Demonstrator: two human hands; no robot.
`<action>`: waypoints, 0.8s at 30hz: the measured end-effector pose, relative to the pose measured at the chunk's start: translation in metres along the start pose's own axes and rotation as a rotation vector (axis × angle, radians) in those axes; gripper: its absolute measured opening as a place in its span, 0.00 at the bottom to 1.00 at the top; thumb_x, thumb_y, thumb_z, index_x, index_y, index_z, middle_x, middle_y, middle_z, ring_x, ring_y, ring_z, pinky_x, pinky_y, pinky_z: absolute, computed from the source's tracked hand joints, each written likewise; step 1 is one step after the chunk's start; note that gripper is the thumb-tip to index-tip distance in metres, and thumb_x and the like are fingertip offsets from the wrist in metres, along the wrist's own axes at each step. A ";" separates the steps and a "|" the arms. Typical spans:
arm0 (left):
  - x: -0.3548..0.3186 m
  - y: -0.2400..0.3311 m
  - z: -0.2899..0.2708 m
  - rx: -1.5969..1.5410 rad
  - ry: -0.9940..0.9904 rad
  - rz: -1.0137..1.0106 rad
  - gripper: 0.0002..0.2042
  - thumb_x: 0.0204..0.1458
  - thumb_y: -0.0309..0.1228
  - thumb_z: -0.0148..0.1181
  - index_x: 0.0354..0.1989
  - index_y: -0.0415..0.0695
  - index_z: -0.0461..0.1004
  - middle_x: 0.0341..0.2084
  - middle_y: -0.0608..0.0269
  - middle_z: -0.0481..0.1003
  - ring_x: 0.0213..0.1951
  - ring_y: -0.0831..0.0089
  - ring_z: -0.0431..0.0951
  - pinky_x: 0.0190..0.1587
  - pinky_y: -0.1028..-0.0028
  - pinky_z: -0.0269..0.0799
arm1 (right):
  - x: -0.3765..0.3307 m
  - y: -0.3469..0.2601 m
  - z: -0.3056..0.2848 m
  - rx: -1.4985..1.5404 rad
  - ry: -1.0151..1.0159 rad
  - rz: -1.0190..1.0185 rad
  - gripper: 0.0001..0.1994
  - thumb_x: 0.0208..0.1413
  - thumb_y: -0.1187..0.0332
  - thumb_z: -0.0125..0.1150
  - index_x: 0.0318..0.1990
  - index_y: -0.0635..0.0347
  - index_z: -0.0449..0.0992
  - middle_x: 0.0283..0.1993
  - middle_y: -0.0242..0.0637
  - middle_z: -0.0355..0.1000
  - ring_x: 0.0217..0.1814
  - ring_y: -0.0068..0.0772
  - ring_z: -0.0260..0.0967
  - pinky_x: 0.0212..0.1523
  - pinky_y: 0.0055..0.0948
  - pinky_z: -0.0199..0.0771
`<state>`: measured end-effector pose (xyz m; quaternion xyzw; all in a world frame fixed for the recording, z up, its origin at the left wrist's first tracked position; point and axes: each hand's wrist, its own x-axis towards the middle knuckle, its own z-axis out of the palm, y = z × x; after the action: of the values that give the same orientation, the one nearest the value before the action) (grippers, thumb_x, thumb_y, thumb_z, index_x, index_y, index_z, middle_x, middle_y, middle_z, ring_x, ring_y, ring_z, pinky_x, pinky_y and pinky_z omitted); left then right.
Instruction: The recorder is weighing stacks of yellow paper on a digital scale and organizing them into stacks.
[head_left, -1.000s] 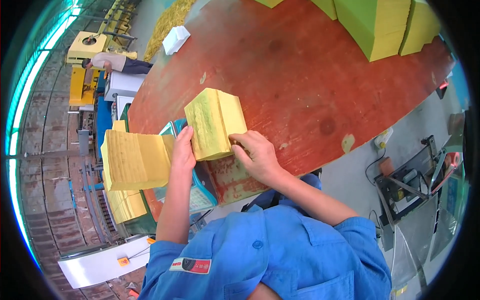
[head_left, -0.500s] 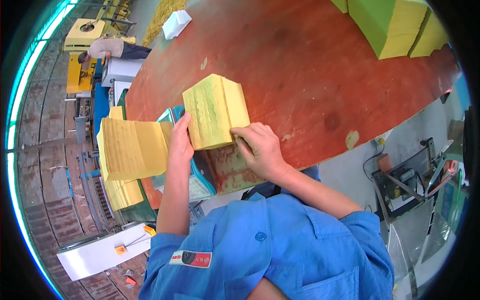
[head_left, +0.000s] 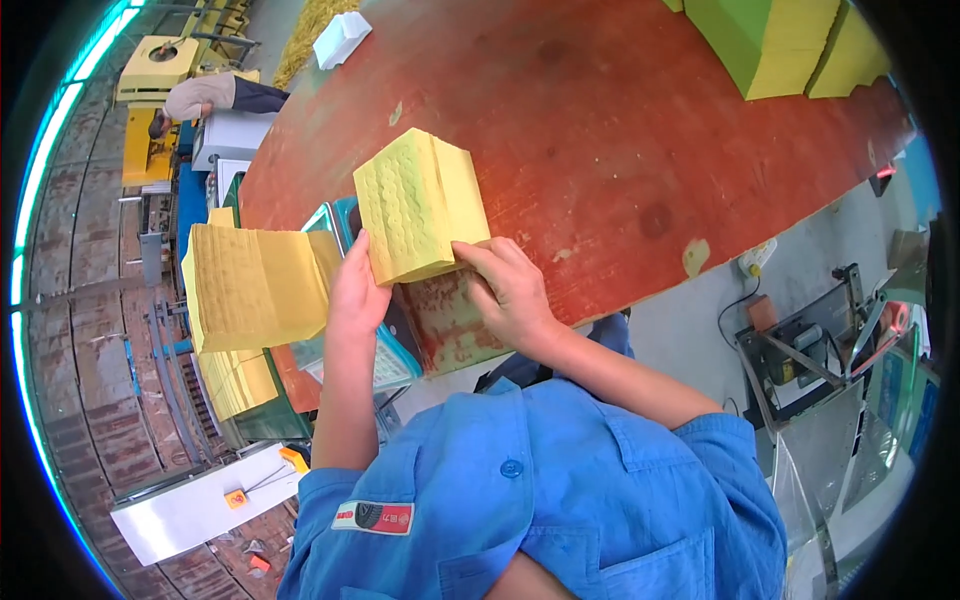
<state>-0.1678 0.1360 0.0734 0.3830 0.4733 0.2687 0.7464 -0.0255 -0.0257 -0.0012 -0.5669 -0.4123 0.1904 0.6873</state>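
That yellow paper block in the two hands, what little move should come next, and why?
Probably push the yellow paper stack a little further onto the red table. The left hand and right hand grip only its near corners, and it sits tilted right at the table's near edge, with bare tabletop beyond it.

— What fills the middle of the frame?
— A broad red-brown worktop, its surface scuffed and worn pale near the lower edge.

— And the left side?
— A brick-paved floor curving along the rim, with a yellow machine at the upper left and a long white box at the lower left.

— The right?
— Grey concrete floor, with a metal stand and cables at the lower right. Even daylight, no hard shadows.
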 end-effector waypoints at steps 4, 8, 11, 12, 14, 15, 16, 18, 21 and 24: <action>0.003 0.000 -0.011 0.042 0.000 -0.011 0.20 0.67 0.35 0.43 0.62 0.35 0.61 0.58 0.52 0.69 0.58 0.63 0.71 0.61 0.64 0.67 | -0.006 0.002 0.000 0.055 0.006 0.086 0.18 0.49 0.79 0.56 0.50 0.64 0.74 0.42 0.46 0.71 0.46 0.48 0.71 0.45 0.39 0.73; -0.004 0.000 -0.012 0.123 -0.011 0.055 0.17 0.65 0.32 0.46 0.57 0.34 0.66 0.53 0.54 0.73 0.55 0.68 0.73 0.58 0.68 0.69 | -0.008 -0.001 -0.004 0.074 -0.015 0.136 0.18 0.50 0.79 0.56 0.51 0.65 0.74 0.44 0.47 0.72 0.48 0.49 0.71 0.47 0.38 0.73; -0.010 -0.001 -0.008 0.192 0.029 0.073 0.17 0.65 0.32 0.46 0.57 0.34 0.66 0.52 0.55 0.73 0.54 0.68 0.74 0.56 0.69 0.70 | -0.008 -0.003 -0.003 0.029 -0.036 0.067 0.18 0.50 0.79 0.56 0.51 0.64 0.74 0.44 0.47 0.71 0.48 0.49 0.70 0.48 0.38 0.72; -0.010 -0.001 -0.009 0.191 0.027 0.077 0.17 0.65 0.32 0.46 0.57 0.34 0.66 0.52 0.55 0.73 0.54 0.68 0.74 0.56 0.69 0.70 | -0.007 -0.001 -0.004 0.028 -0.036 0.063 0.18 0.50 0.79 0.56 0.51 0.64 0.74 0.44 0.47 0.71 0.48 0.49 0.70 0.48 0.38 0.72; -0.008 -0.001 -0.014 0.196 0.042 0.085 0.17 0.65 0.32 0.47 0.57 0.34 0.66 0.52 0.55 0.73 0.53 0.68 0.74 0.56 0.68 0.70 | -0.001 0.004 -0.008 -0.027 -0.077 0.042 0.18 0.53 0.76 0.56 0.53 0.65 0.72 0.48 0.49 0.71 0.51 0.50 0.69 0.51 0.40 0.71; -0.006 0.000 -0.017 0.193 0.040 0.091 0.17 0.65 0.32 0.47 0.57 0.34 0.66 0.52 0.55 0.73 0.53 0.68 0.74 0.56 0.68 0.70 | 0.004 0.005 -0.007 -0.028 -0.079 0.036 0.18 0.53 0.76 0.56 0.53 0.65 0.72 0.48 0.49 0.71 0.51 0.50 0.69 0.51 0.40 0.71; -0.003 0.001 -0.020 0.195 0.016 0.090 0.19 0.65 0.35 0.46 0.58 0.35 0.65 0.53 0.54 0.73 0.54 0.67 0.73 0.57 0.67 0.69 | 0.012 0.006 -0.007 -0.027 -0.010 0.022 0.19 0.55 0.73 0.55 0.55 0.66 0.70 0.51 0.51 0.69 0.54 0.52 0.68 0.54 0.40 0.69; 0.002 0.004 -0.021 0.192 -0.013 0.090 0.20 0.66 0.37 0.46 0.60 0.35 0.64 0.54 0.54 0.72 0.56 0.66 0.72 0.59 0.66 0.68 | 0.029 0.014 -0.005 -0.013 0.026 0.031 0.24 0.61 0.64 0.51 0.62 0.67 0.63 0.60 0.57 0.64 0.63 0.56 0.61 0.62 0.43 0.62; 0.008 0.010 -0.013 0.144 0.022 0.034 0.21 0.67 0.38 0.42 0.61 0.34 0.62 0.56 0.53 0.71 0.56 0.64 0.72 0.60 0.65 0.67 | 0.043 0.022 0.015 0.014 0.038 0.080 0.26 0.63 0.61 0.49 0.65 0.66 0.59 0.64 0.58 0.61 0.67 0.56 0.57 0.66 0.43 0.57; 0.011 0.006 -0.008 0.021 -0.102 0.000 0.21 0.67 0.39 0.42 0.60 0.35 0.64 0.56 0.53 0.69 0.57 0.65 0.71 0.60 0.66 0.67 | 0.037 0.023 0.042 -0.079 0.015 0.046 0.29 0.64 0.58 0.47 0.66 0.70 0.56 0.67 0.60 0.56 0.71 0.56 0.53 0.70 0.43 0.52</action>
<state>-0.1711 0.1505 0.0705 0.4037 0.4376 0.2440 0.7655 -0.0322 0.0338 -0.0091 -0.6042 -0.4014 0.1854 0.6629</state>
